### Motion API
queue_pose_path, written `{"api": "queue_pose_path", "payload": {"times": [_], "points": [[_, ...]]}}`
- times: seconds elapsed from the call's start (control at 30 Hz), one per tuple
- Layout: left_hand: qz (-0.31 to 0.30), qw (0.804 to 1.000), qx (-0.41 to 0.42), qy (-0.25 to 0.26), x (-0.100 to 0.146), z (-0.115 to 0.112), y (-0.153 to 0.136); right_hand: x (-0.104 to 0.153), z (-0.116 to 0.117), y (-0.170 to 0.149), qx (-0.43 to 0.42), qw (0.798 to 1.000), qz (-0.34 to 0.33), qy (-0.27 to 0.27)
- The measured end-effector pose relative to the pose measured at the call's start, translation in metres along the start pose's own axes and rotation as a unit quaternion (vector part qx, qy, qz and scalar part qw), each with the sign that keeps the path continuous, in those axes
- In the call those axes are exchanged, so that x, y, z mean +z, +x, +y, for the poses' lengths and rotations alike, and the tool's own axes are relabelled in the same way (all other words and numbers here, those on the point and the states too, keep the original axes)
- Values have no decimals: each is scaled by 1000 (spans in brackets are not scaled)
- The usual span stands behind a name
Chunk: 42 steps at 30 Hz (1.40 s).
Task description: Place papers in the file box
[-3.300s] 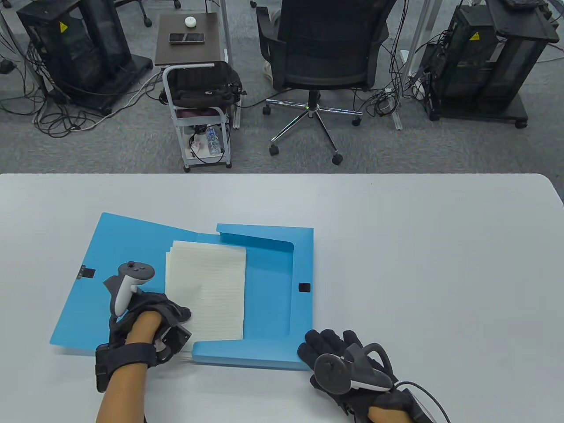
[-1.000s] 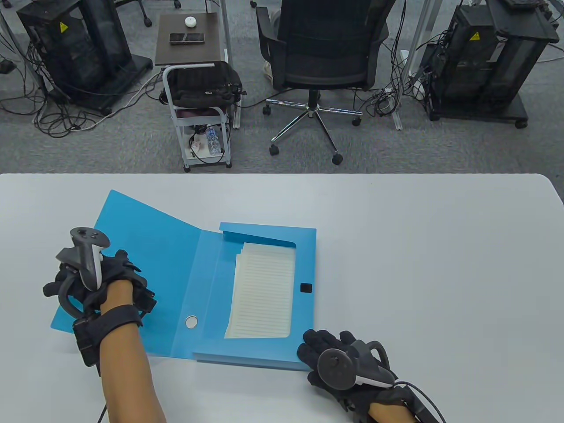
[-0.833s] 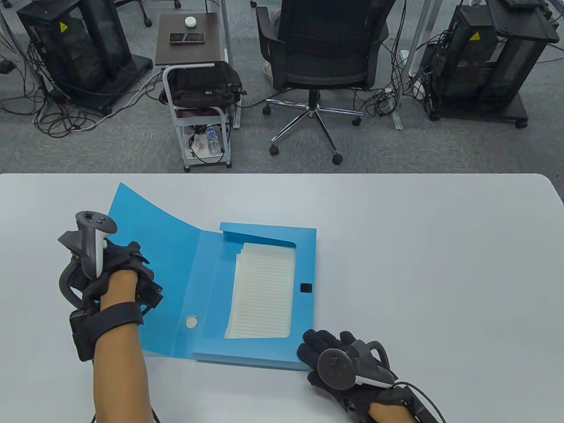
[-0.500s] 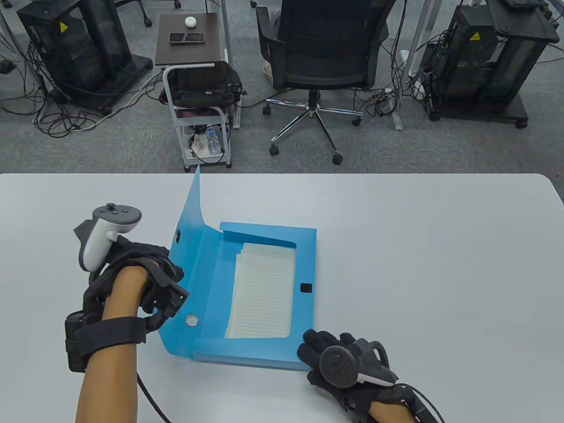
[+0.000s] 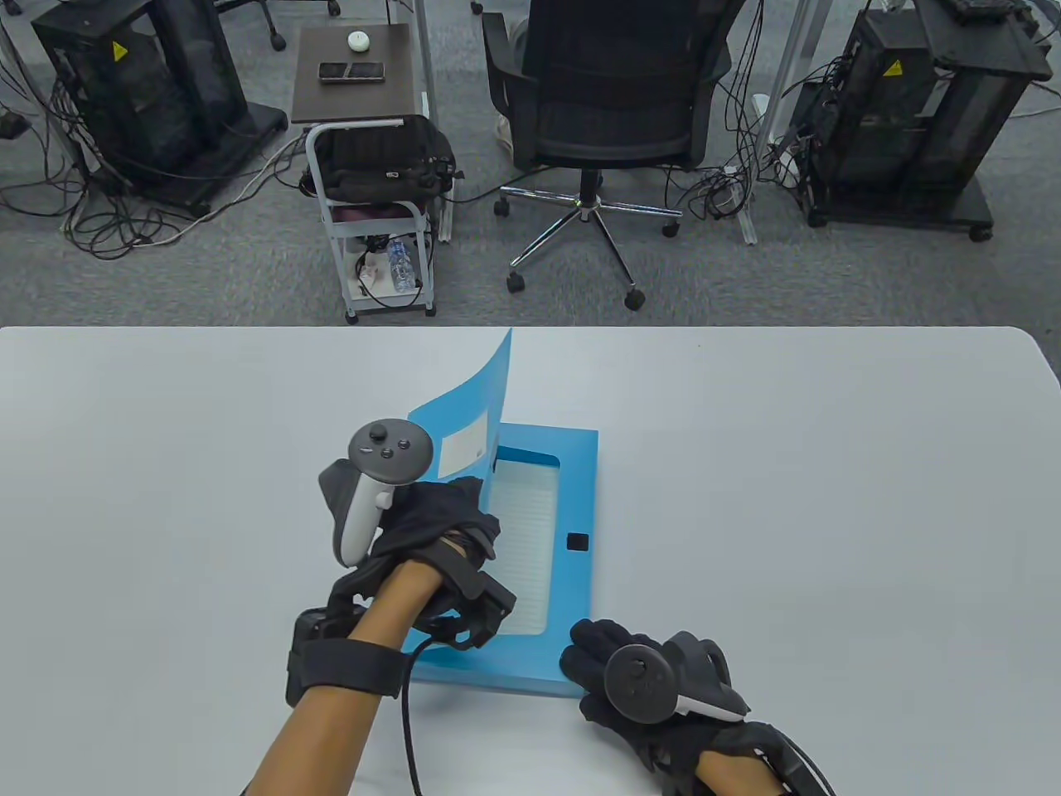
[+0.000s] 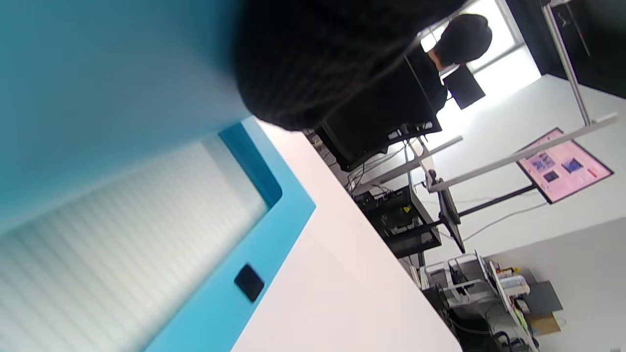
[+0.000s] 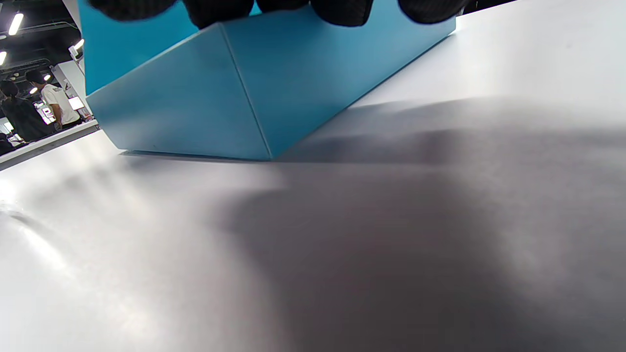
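A blue file box [image 5: 576, 497] lies on the white table [image 5: 787, 497], with lined papers [image 5: 526, 547] inside its tray. Its lid [image 5: 472, 414] stands raised and leans over the tray. My left hand [image 5: 439, 531] holds the lid from its outer side, above the tray. In the left wrist view the lid [image 6: 98, 73] fills the upper left and the papers [image 6: 122, 220] lie under it. My right hand [image 5: 605, 655] rests its fingers on the box's near right corner; the right wrist view shows the fingertips [image 7: 342, 10] on the box [image 7: 244, 98].
A black fastener patch [image 5: 574, 542] sits on the box's right rim. Beyond the table's far edge stand an office chair [image 5: 613, 108], a small cart [image 5: 373, 207] and black equipment racks [image 5: 133, 91].
The papers went from lying half over the spine into the tray. My left hand then swung the lid up from flat on the left, rightward over the tray. The right hand stayed put.
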<state>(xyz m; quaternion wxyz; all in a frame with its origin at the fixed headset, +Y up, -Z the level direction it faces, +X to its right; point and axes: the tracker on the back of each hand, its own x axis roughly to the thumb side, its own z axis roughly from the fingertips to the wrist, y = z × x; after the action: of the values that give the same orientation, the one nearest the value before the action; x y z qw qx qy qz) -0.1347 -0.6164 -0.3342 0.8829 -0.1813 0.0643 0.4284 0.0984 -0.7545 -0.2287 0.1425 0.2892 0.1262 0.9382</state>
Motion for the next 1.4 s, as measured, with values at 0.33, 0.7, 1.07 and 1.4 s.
{"api": "queue_pose_path", "payload": {"times": [0.33,0.7,1.07,1.4], "points": [[33,997,-68,-27,-30,-83,-14,0,-1,-3,-8,1000,3,-8],[87,971,-221,-11,-37,-129,10,1,4,-13,-63,998,-1,2],[54,933,-354,34,-26,-158,11,16,-30,-68,-8,990,100,-102],[-83,965,-238,73,29,-129,-19,24,-30,-94,-5,983,155,-97]]}}
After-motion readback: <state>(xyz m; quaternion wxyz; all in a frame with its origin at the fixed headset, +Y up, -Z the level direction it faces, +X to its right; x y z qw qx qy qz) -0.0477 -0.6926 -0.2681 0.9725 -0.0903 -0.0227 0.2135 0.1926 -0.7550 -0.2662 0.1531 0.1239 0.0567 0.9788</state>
